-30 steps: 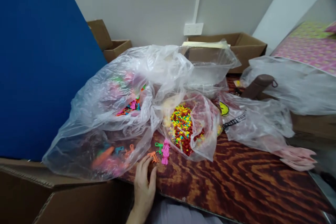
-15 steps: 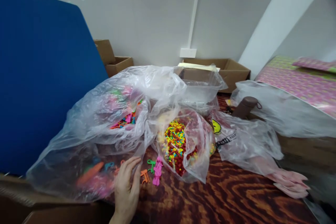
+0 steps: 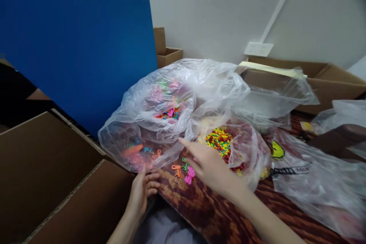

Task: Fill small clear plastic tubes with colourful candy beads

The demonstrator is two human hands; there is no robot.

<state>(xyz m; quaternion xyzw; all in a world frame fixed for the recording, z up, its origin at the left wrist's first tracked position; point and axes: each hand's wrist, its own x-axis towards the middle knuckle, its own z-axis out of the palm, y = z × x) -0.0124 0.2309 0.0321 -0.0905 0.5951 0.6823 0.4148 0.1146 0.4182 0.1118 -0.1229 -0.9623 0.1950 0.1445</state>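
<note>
My left hand (image 3: 143,192) rests at the near edge of the patterned table (image 3: 200,206), fingers loosely curled, touching the bottom of a large clear plastic bag (image 3: 160,122) of bright plastic toy pieces. My right hand (image 3: 207,166) reaches in from the right, fingers extended over the loose pieces on the table: an orange piece (image 3: 177,170) and a pink piece (image 3: 189,175). It holds nothing that I can see. A second clear bag (image 3: 225,143) full of small multicoloured beads lies just behind the right hand.
A blue panel (image 3: 77,38) stands at the left. Open cardboard boxes sit at the near left (image 3: 51,175) and behind the bags (image 3: 323,80). More clear plastic bags (image 3: 314,175) cover the right of the table. A wall socket (image 3: 259,48) is on the wall.
The view has swung left. My right hand has come into view and reached over the loose pieces. My left hand has slid back toward the table's near edge.
</note>
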